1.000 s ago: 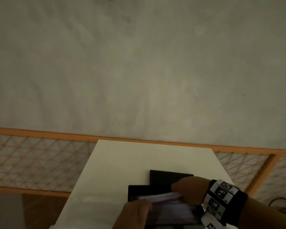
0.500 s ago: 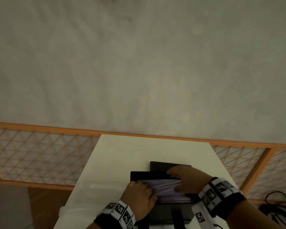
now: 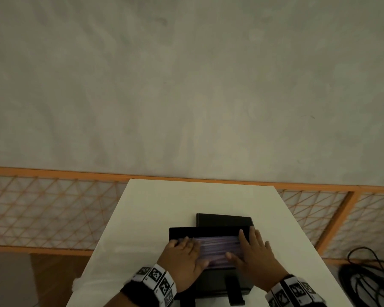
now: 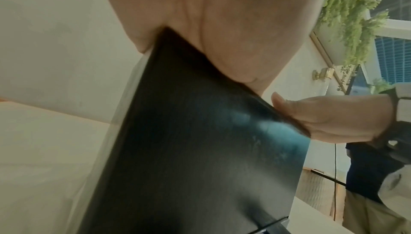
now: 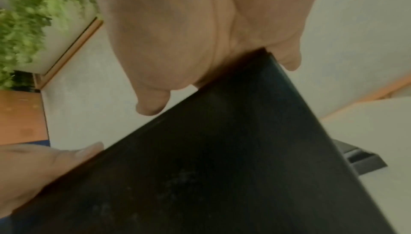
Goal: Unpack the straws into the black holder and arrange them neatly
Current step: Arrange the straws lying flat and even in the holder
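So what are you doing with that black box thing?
A person is tidying a pile of pale purple straws that lies in a black holder on a white table. The left hand lies flat on the left end of the straws, and the right hand lies flat on the right end. A second black piece sits just behind the holder.

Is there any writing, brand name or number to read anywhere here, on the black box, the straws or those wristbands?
No words, brands or numbers can be read in any view.
Left wristband: black-and-white square code patterns only; tiny marks beside them are too small to read.
Right wristband: the same kind of patterns, no legible text.
Black holder: plain, no label showing.
Straws: blurred pale lilac, no print visible.
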`<state>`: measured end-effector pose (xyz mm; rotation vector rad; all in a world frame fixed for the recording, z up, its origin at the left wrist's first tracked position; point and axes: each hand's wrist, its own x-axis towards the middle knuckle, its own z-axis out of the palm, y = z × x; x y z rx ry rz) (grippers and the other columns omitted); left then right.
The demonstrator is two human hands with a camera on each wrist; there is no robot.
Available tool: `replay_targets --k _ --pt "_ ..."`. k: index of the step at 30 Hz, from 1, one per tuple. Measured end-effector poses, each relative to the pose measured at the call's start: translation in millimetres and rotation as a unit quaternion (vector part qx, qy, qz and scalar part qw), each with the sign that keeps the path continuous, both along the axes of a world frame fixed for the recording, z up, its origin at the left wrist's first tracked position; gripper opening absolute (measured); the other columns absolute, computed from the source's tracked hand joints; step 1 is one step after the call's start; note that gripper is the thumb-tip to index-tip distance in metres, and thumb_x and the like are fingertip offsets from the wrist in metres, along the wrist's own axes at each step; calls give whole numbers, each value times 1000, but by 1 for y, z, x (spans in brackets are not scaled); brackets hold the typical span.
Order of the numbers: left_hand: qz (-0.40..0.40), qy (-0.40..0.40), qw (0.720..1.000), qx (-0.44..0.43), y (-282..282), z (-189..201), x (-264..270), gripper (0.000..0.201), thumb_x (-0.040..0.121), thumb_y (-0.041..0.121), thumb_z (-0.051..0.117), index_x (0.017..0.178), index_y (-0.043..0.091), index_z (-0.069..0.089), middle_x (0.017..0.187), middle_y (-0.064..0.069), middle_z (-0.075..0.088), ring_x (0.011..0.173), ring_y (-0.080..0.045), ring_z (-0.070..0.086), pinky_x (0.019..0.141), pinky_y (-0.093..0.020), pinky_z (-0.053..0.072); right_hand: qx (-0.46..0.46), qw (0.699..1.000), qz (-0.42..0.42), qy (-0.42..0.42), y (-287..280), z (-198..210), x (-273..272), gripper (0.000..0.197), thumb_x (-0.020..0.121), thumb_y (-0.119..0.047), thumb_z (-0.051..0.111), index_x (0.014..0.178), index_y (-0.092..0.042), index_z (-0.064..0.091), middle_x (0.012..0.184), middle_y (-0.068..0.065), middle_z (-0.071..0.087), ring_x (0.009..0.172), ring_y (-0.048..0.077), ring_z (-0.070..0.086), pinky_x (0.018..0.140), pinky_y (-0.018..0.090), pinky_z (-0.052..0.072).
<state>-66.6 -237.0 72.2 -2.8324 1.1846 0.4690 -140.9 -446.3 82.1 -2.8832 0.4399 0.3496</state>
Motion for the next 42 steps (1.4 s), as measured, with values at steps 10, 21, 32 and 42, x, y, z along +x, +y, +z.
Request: replay_targets --k 10,21,32,42 --pt "-22 15 995 -98 2 8 25 118 54 80 -13 151 20 15 161 -2 4 149 -18 2 120 -34 6 47 975 217 30 50 26 -12 43 82 -32 59 120 -13 56 121 5 59 109 21 56 97 29 44" --pt "-35 -85 992 -83 1 -7 23 79 80 65 16 140 22 42 155 -10 28 141 -28 30 115 -43 30 47 964 158 208 70 15 40 55 77 -33 68 127 -15 52 129 10 55 116 28 52 95 36 42" --pt "-59 -61 991 -105 0 -3 29 60 91 52 33 142 20 38 130 -3 59 113 -22 59 95 -30 42 -33 975 177 130 72 15 42 27 77 -29 65 97 -12 61 76 2 54 80 24 54 78 37 49" --pt "-22 140 987 -71 2 35 41 55 86 46 53 135 25 41 129 -1 57 112 -18 57 86 -26 44 -38 950 278 140 58 40 64 71 58 -50 82 112 -12 57 102 9 67 92 28 64 87 43 54"
